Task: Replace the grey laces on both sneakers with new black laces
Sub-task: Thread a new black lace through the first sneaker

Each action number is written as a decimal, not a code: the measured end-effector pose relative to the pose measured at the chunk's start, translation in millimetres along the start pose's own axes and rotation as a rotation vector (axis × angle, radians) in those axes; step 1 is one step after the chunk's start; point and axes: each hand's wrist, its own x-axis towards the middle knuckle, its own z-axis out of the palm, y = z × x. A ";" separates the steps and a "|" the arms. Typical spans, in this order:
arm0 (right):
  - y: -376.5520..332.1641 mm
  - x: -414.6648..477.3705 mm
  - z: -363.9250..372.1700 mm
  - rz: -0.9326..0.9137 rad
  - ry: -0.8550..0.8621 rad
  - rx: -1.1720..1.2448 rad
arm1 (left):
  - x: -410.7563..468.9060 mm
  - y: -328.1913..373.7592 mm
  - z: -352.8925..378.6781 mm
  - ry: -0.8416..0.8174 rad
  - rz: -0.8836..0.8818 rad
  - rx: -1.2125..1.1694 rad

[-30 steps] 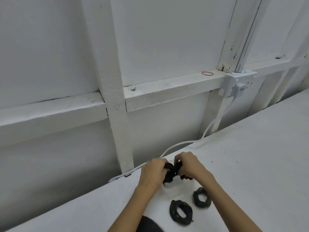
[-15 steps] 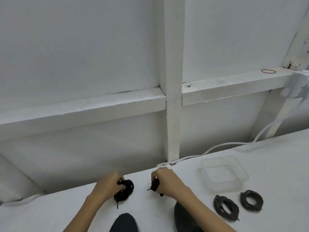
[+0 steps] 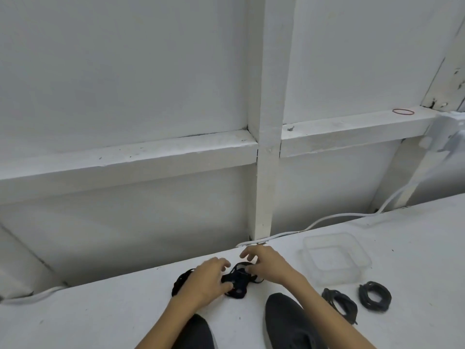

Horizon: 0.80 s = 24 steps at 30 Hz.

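Clear tub [image 3: 365, 263] on white table [image 3: 415, 248], two dark lace coils [image 3: 375, 295] alongside.

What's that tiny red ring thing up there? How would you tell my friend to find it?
Look at the white wall behind the table and find the ledge running across it. Follow the ledge right, past the upright post, almost to the white socket box. The rubber band lies flat on top there: a thin red loop, the only coloured thing on that white.

Bottom edge crops the left sneaker [image 3: 198, 335] and right sneaker [image 3: 284, 321]; the black laces [image 3: 237, 290] are partly covered.
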 end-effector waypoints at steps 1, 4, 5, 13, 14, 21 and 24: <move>0.6 0.9 4.0 0.005 -0.015 -0.062 | 1.8 2.8 7.9 -0.014 0.001 0.059; 4.8 3.0 12.1 0.008 0.002 -0.150 | 4.6 3.3 21.8 0.035 0.002 0.084; 7.6 3.9 9.7 0.016 0.040 -0.129 | 4.9 1.1 22.5 0.065 -0.004 0.060; 15.1 -17.5 -75.2 0.019 0.446 0.727 | -7.3 -16.7 0.4 0.157 -0.118 -0.141; 16.0 -21.3 -85.5 0.013 0.507 0.824 | -8.9 -19.3 -0.7 0.157 -0.131 -0.164; 25.0 -48.0 -123.5 -0.086 1.098 1.276 | -20.7 -28.5 -1.0 0.162 -0.153 -0.274; 24.0 -51.9 -116.9 -0.101 1.183 1.179 | -20.9 -26.7 -5.0 0.178 -0.168 -0.351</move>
